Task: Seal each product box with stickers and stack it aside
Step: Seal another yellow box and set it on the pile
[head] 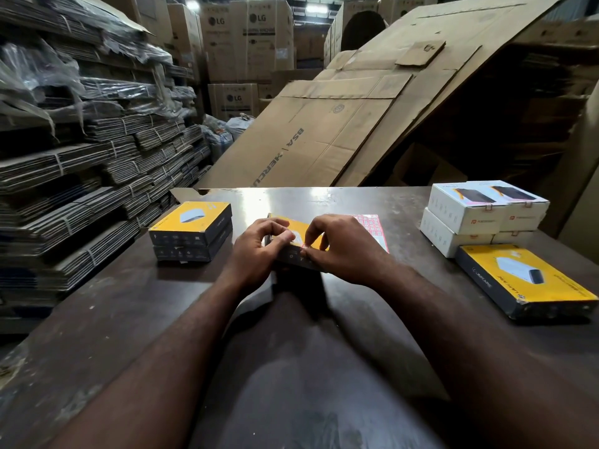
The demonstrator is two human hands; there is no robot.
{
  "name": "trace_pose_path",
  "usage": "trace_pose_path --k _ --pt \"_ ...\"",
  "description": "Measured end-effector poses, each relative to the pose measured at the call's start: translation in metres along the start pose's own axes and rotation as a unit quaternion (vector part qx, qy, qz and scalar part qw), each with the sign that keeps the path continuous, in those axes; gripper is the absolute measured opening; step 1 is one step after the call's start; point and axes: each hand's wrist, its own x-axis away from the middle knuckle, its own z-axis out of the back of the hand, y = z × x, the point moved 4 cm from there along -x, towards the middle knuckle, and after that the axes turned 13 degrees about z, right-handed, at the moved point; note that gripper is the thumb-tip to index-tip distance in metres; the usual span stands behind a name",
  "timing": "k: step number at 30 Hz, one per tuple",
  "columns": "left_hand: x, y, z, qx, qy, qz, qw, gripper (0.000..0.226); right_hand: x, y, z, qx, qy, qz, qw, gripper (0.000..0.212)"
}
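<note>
Yellow box (299, 229) mid-tabletop (129, 303), between both hands: left hand (259, 251) grips its left end, right hand (343, 251) pinches a sticker (304, 245) on its near edge.

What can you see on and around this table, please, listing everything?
held box: one, yellow top, black sides, table centre
stacked boxes: two, yellow and black, table's left
flat box: one, yellow and black, table's right
white boxes: four visible, white, stacked two high, far right
sticker sheet: one, pink-red grid, behind the right hand
sticker: one, red-edged, held box's near edge
table: one, dark brown
cardboard sheets: several, brown, leaning behind the table
cardboard bundles: many, grey-brown, stacked at left
cartons: several, brown, printed LG, background
left hand: one, grips the held box
right hand: one, pinches the sticker
</note>
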Motion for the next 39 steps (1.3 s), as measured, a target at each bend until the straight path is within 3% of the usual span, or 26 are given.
trace_pose_path --k 10,16,20,22,30,35,39 --pt "0.007 0.004 -0.006 0.015 -0.019 0.013 1.0 0.012 0.001 0.004 -0.001 0.002 -0.012 -0.003 1.0 0.012" --pt "0.008 0.002 -0.009 0.071 -0.036 0.034 0.996 0.035 0.002 0.01 -0.002 -0.042 -0.003 -0.015 0.999 0.015" --pt "0.008 0.001 -0.012 0.095 -0.052 0.045 0.993 0.042 0.003 0.016 -0.004 -0.087 -0.013 -0.051 0.995 0.066" --pt "0.008 0.0 -0.013 0.096 -0.049 0.046 0.993 0.042 0.004 0.019 -0.004 -0.114 -0.035 -0.066 0.991 0.076" --pt "0.009 0.001 -0.011 0.111 -0.032 0.072 0.991 0.046 0.006 0.024 -0.008 -0.1 0.028 -0.078 0.991 0.05" --pt "0.008 0.001 -0.016 0.229 -0.051 0.135 0.963 0.038 0.005 0.023 -0.006 -0.09 0.058 -0.056 0.993 0.044" --pt "0.009 0.003 -0.017 0.262 -0.061 0.154 0.951 0.036 0.006 0.024 -0.008 -0.082 0.056 -0.042 0.994 0.044"
